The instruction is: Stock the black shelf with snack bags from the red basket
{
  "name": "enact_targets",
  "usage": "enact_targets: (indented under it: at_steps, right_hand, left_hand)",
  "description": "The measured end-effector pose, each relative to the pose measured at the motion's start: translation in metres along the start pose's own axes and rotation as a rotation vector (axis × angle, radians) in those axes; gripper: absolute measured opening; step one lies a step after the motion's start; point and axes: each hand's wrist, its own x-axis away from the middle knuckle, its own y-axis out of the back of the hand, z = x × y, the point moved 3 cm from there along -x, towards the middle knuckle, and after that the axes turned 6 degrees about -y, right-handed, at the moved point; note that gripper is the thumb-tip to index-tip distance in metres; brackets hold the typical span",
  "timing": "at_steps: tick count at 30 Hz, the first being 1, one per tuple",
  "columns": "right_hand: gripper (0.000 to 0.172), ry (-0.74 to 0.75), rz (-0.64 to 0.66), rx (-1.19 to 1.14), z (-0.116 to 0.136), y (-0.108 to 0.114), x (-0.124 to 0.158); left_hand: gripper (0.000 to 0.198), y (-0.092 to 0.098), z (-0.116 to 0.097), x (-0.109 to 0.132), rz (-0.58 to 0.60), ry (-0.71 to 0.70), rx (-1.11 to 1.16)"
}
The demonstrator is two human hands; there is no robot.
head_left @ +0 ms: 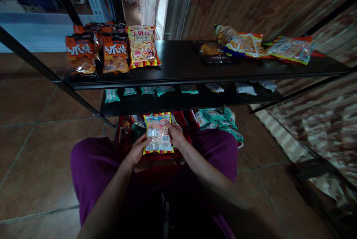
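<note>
A bag of snacks (158,135) with yellow-and-red striped edges is held between my two hands, its printed back with a barcode facing up. My left hand (138,149) grips its lower left side, and my right hand (175,134) grips the right side. Directly below the bag is a red basket (122,146) with more packets inside. On the upper shelf stands a similar yellow-and-red prawn cracker bag (142,47), beside several orange-and-black snack bags (115,55).
The black upper shelf (178,66) also carries flat-lying packets (291,48) at right. Small green packets (164,90) line the lower shelf (173,101). A second red basket (193,119) with green packets stands to the right. Black posts frame the rack; a patterned curtain (237,1) hangs behind.
</note>
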Motion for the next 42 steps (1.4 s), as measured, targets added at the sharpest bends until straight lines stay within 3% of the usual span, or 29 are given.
enact_targets:
  at_steps: [8,14,19,24,31,36,42]
  right_hand:
    - [0.014,-0.02,-0.008,0.001,0.001,0.004,-0.011]
    - [0.027,-0.1,0.111,0.177,-0.003,0.008,-0.003]
    - [0.039,-0.167,0.167,0.278,-0.018,0.02,0.011]
    - [0.037,-0.149,0.186,0.227,-0.022,0.025,0.015]
    - [0.032,-0.139,0.114,0.254,-0.023,0.028,0.018]
    - [0.033,-0.103,0.111,0.238,-0.036,0.033,0.024]
    - [0.035,-0.087,0.088,0.224,-0.043,0.038,0.026]
  left_hand:
    - [0.051,0.004,0.002,-0.003,-0.073,-0.055,-0.012]
    - [0.04,0.009,-0.005,-0.007,-0.202,-0.137,0.109]
    - [0.034,0.012,-0.006,-0.012,-0.212,-0.156,0.157]
    - [0.031,0.013,-0.002,-0.012,-0.218,-0.142,0.154]
    - [0.036,0.012,-0.003,-0.012,-0.225,-0.14,0.16]
    - [0.05,0.006,-0.009,-0.008,-0.163,-0.204,0.151]
    - [0.061,0.008,-0.008,-0.007,-0.216,-0.165,0.106]
